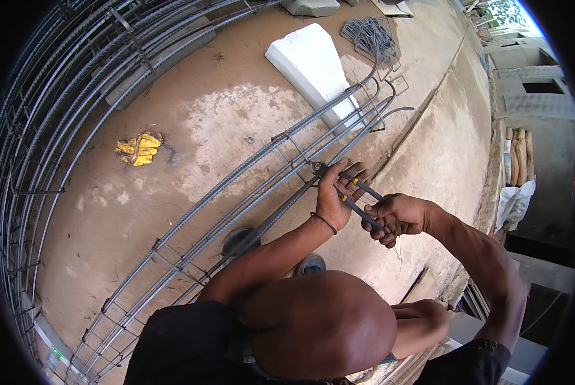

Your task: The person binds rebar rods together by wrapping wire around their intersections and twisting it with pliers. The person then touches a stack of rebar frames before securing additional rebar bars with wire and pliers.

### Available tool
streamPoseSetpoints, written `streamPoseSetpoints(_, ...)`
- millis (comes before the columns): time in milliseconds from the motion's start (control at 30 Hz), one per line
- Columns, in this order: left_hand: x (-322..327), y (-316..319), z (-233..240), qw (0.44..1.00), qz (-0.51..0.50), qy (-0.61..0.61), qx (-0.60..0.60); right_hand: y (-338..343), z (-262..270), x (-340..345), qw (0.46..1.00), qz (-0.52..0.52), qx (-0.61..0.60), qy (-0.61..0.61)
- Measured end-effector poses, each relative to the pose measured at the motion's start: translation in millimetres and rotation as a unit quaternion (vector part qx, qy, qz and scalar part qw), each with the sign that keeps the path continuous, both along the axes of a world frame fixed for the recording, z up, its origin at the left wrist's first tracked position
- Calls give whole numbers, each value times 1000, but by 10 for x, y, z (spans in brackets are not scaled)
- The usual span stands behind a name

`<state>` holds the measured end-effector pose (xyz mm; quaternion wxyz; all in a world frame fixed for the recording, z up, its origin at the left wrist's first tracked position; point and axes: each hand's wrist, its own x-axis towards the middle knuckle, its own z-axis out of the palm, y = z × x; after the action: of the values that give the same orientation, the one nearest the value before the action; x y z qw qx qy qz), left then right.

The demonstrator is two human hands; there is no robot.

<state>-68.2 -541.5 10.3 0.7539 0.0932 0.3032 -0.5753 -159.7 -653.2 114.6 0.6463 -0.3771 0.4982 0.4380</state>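
Steel tying pincers (357, 202) with dark handles and yellow bands lie across both my hands. My right hand (395, 216) grips the handle ends, and thin tie wires (399, 248) hang by its fingers. My left hand (335, 192) is around the neck of the pincers, its thumb over the tool and its fingers loosely curled. The pincer head (318, 167) meets a long rebar cage (249, 175) at a stirrup, partly hidden by my thumb. The cage runs diagonally across the floor, its far end hooked.
A white foam block (311, 62) supports the cage's far end. Bent stirrups (371, 36) are piled beyond it. More rebar cages (66, 96) stand at left. A yellow glove (140, 148) lies on the concrete floor (234, 125). Stacked bags (519, 156) are at right.
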Motion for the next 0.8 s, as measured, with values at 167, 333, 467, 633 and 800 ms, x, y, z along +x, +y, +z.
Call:
streamPoseSetpoints(167, -114, -25, -607, 978, 19, 18, -207, 145, 104, 113, 999, 33, -27, -26)
streamPoseSetpoints(333, 18, 10, -318, 996, -28, 3, -87, -22, 268, 260, 941, 140, -287, -115)
streamPoseSetpoints(467, 38, 8, -342, 994, -48, -16, -96, 10, 394, 402, 938, 134, -301, -107)
streamPoseSetpoints(633, 8, -117, -291, 996, 19, 27, -77, -35, 355, 371, 945, 137, -287, -82)
streamPoseSetpoints(800, -9, -211, -323, 981, 62, 61, -172, 79, 231, 201, 770, 430, -435, -180)
